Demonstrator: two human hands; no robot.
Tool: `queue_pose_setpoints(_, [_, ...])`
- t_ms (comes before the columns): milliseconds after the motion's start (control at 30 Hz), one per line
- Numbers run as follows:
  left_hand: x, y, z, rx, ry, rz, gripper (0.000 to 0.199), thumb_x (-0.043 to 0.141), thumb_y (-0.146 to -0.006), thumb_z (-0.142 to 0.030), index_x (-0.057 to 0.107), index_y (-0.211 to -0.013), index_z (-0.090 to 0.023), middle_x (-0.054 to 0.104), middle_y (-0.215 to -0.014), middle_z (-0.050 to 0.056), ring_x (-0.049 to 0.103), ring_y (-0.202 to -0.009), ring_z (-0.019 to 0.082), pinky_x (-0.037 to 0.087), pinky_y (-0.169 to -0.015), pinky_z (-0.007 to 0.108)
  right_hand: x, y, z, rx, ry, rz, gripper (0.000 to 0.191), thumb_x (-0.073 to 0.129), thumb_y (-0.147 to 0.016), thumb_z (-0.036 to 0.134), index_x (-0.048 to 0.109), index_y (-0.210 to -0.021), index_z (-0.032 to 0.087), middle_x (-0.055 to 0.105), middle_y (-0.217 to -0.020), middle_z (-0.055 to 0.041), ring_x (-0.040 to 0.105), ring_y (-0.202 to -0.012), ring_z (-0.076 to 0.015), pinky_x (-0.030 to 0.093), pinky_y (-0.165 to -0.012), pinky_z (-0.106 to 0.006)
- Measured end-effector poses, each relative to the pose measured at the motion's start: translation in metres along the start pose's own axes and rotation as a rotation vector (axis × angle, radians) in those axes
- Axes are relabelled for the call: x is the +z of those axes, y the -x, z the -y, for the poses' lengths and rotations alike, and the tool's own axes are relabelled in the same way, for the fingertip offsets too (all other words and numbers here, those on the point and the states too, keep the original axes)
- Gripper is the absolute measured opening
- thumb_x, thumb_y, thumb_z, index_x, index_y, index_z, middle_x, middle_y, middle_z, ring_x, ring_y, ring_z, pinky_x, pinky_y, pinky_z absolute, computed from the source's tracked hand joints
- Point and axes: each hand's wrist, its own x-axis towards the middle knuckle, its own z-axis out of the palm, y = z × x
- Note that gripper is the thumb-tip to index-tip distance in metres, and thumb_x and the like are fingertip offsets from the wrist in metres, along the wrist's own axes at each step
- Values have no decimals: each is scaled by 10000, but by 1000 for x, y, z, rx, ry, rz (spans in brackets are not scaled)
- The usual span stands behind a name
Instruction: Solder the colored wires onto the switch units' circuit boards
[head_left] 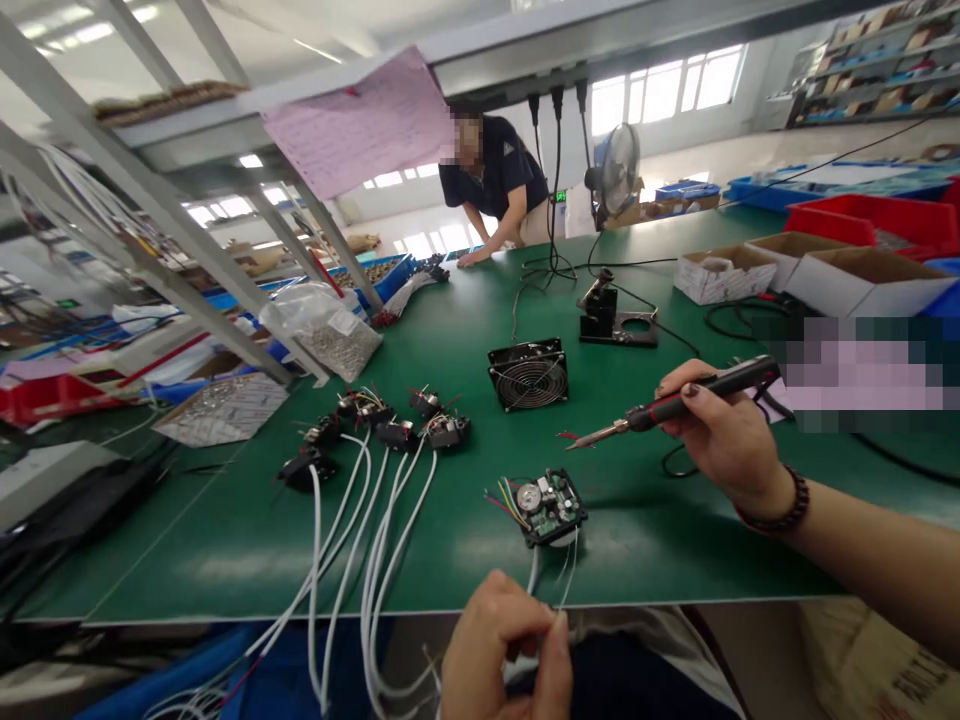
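Observation:
My right hand [720, 435] is shut on a black soldering iron [675, 402], its bare tip pointing left above the green mat, a little up and right of a small green circuit board [547, 507]. The board lies on the mat with coloured wires on its left side. Thin white wires run from it over the bench edge to my left hand [506, 645], which pinches them low at the bottom of the view. Several black wired switch units [397, 433] lie to the left, trailing thick white cables [375, 540] over the edge.
A black caged fan [528, 374] and a soldering iron stand [611, 315] sit on the green bench beyond the board. A bag of small parts [322, 330], cardboard boxes and red bins lie around it. At the far side a co-worker [495, 175] leans on the bench.

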Motion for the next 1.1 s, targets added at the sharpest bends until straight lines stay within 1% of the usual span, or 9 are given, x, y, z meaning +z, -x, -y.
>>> queue_pose_setpoints(100, [-3,-11,2,50,-36,43,231,625,-1008,2,644,-974,-225,555,-737,-44,544,-637,121,460,-591,248,2,5,7,-28,-18,12,373,901,-928,584,782,-851,239,668,-705,7,590,-551,-146,466,-469,-258])
queue_pose_setpoints(267, [-6,-20,3,35,-72,31,216,652,-997,-1,653,-981,-217,576,-748,-42,553,-660,114,470,-606,243,6,13,13,-46,-47,32,338,947,-907,559,820,-860,250,703,-723,7,608,-559,-135,505,-485,-247])
queue_pose_setpoints(433, [-9,-19,2,31,-84,0,236,666,-966,28,657,-990,-207,565,-747,-51,545,-653,106,468,-598,242,6,21,12,-83,0,73,289,916,-955,518,845,-917,240,711,-753,-4,660,-603,-147,515,-499,-251])
queue_pose_setpoints(567, [-10,-19,4,63,-114,-27,262,682,-927,43,665,-1012,-204,582,-746,-53,561,-651,109,478,-589,239,6,26,11,-83,13,90,267,908,-963,489,846,-934,231,707,-794,-7,682,-618,-146,522,-507,-262])
queue_pose_setpoints(700, [-9,-19,8,78,-144,-41,263,691,-913,39,662,-1008,-205,577,-737,-58,555,-634,107,469,-576,238,8,27,12,-70,14,97,255,907,-962,466,839,-933,223,694,-753,-6,681,-585,-150,514,-493,-271])
queue_pose_setpoints(900, [-5,-18,11,95,-127,-50,274,704,-904,41,663,-1025,-202,591,-744,-62,575,-638,103,478,-584,236,11,27,14,-58,17,102,273,936,-935,484,841,-915,228,720,-745,-8,692,-580,-152,528,-481,-263])
queue_pose_setpoints(1100, [-5,-18,12,88,-123,-48,266,717,-903,34,664,-1019,-200,613,-747,-58,585,-638,102,472,-579,235,12,28,13,-52,36,99,289,945,-918,492,840,-903,223,701,-707,4,687,-554,-149,519,-480,-266])
